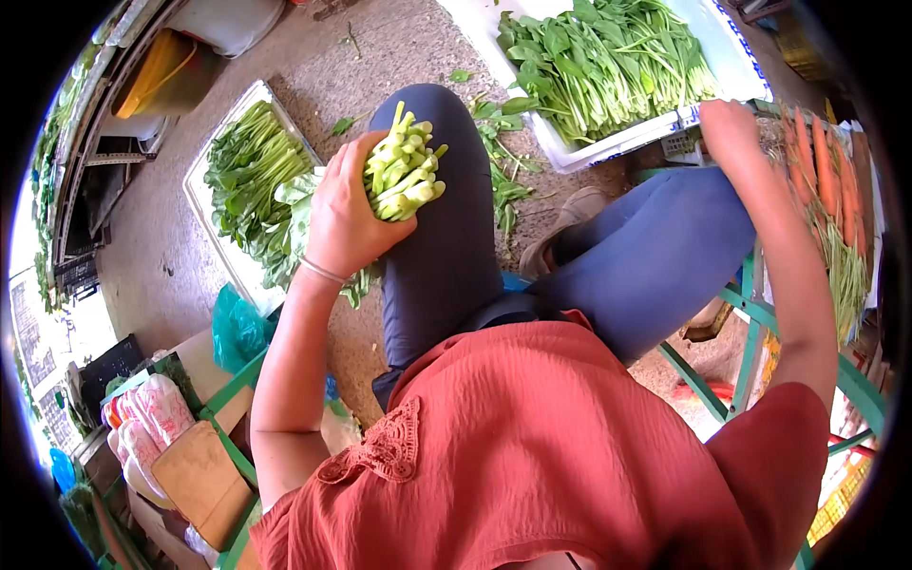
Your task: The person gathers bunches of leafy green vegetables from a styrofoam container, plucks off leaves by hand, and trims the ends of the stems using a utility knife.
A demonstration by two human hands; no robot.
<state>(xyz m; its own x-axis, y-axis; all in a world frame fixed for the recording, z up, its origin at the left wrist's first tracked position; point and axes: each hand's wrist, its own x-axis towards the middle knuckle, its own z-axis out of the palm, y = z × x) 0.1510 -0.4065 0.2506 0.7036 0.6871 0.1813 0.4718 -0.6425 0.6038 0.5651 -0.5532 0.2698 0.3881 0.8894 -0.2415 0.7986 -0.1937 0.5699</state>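
Note:
My left hand [347,211] is wrapped round a bunch of leafy greens [404,171], over my knee. The pale cut stem ends point up, and the leaves hang below my wrist. My right hand [730,131] rests at the near right corner of a white foam box [608,150], its fingers curled by the rim; whether it grips the rim cannot be made out. Loose green stalks and leaves [608,71] fill much of that box. Left of my knee, a white tray [201,204] on the floor holds more leafy greens [249,166].
Carrots [825,171] lie at the right beside my forearm. Leaf scraps [508,190] litter the floor between tray and box. A yellow bucket [166,76] stands upper left. A teal plastic bag [240,331] and a green metal frame [760,309] are near my seat.

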